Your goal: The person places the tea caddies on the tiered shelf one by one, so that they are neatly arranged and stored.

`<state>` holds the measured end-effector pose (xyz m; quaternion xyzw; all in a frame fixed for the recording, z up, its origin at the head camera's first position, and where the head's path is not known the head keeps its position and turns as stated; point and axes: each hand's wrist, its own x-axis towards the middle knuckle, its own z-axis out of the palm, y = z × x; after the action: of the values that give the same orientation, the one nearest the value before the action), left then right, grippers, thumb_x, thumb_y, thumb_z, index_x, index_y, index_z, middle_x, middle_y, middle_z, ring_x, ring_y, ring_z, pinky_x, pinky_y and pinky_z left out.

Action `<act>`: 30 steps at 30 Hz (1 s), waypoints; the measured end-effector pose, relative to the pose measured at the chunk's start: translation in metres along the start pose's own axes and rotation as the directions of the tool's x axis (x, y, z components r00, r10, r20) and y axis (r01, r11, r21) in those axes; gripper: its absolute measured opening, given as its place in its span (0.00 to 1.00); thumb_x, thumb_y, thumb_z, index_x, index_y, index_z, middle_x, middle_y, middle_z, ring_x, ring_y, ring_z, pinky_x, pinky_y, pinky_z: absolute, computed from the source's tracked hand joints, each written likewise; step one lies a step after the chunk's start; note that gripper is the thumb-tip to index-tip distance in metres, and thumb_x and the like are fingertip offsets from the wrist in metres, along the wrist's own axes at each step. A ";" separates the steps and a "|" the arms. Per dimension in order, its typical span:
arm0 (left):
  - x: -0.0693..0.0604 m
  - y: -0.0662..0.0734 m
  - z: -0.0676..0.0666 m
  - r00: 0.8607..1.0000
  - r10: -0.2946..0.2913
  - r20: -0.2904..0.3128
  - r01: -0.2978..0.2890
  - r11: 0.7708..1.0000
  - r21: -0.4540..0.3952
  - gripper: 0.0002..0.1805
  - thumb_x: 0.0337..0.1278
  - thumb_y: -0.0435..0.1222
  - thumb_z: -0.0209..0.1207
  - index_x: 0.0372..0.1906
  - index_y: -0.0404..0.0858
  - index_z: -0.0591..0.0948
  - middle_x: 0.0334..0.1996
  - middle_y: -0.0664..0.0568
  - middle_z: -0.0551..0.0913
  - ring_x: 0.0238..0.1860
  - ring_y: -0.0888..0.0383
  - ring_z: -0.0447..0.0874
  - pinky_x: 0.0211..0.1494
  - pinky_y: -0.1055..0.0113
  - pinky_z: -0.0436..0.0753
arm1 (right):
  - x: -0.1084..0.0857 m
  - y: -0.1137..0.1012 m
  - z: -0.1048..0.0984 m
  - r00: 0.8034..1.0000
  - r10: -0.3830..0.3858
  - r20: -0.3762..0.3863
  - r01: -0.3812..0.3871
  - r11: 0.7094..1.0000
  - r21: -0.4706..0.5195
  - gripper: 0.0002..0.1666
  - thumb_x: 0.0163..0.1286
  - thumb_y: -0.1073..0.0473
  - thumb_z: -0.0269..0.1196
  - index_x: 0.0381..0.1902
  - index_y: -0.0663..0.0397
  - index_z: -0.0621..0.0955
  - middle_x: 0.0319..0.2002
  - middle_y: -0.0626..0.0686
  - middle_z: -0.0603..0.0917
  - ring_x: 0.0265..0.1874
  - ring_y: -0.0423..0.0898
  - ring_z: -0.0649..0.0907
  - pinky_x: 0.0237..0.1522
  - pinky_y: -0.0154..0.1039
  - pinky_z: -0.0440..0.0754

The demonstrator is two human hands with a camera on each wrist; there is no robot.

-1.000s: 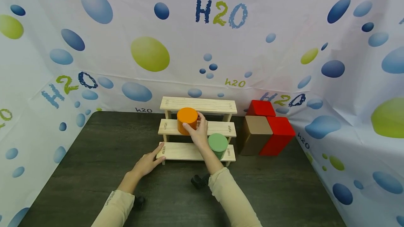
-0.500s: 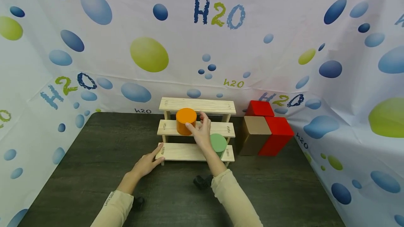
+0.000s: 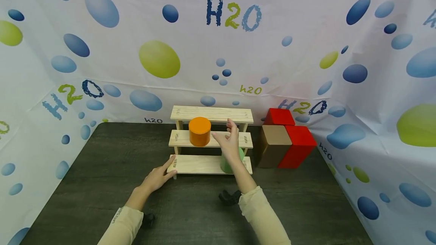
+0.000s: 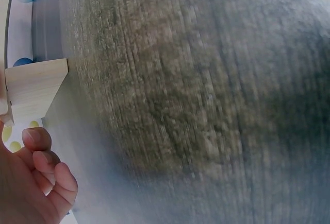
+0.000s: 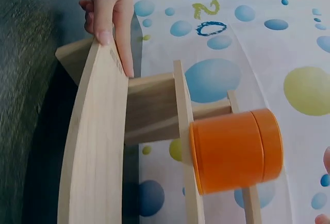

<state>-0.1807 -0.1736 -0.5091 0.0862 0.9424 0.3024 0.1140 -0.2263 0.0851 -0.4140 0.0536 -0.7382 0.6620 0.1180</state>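
Observation:
An orange lidded canister point(image 3: 200, 132) stands upright on the middle step of a three-tier wooden shelf point(image 3: 197, 164). Just right of it, apart from it, is my right hand point(image 3: 230, 143), fingers loosely bent and holding nothing. Behind that hand and wrist, a green canister point(image 3: 226, 165) on the bottom step is partly hidden. My left hand point(image 3: 156, 177) grips the left end of the bottom step. In the right wrist view, its thumb and index finger point(image 5: 122, 44) lie at opposite edges of the board; the left wrist view shows its other fingers point(image 4: 46, 157) curled below.
A brown box point(image 3: 276, 144) and red boxes point(image 3: 299, 144) stand right of the shelf. The dark table point(image 3: 112, 169) meets a patterned white backdrop point(image 3: 190, 56) behind and at both sides. Black straps with a mount point(image 3: 229, 197) are at the wrists.
My right hand has let go of the orange canister and moved right, now covering part of the green one. The orange canister stays on the middle step. My left hand keeps its place.

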 end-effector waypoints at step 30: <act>0.002 -0.005 0.005 1.000 0.005 -0.007 -0.005 1.000 -0.001 0.37 0.62 0.54 0.48 0.72 0.45 0.51 0.61 0.31 0.65 0.56 0.32 0.68 0.53 0.38 0.68 | -0.024 0.006 -0.072 0.968 0.002 -0.251 -0.010 0.999 -0.031 0.39 0.61 0.62 0.63 0.66 0.60 0.58 0.59 0.62 0.62 0.59 0.59 0.61 0.60 0.54 0.61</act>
<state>-0.1822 -0.1749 -0.5163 0.0875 0.9425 0.3033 0.1099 -0.1969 0.1549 -0.4191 -0.0346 -0.7280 0.6519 0.2093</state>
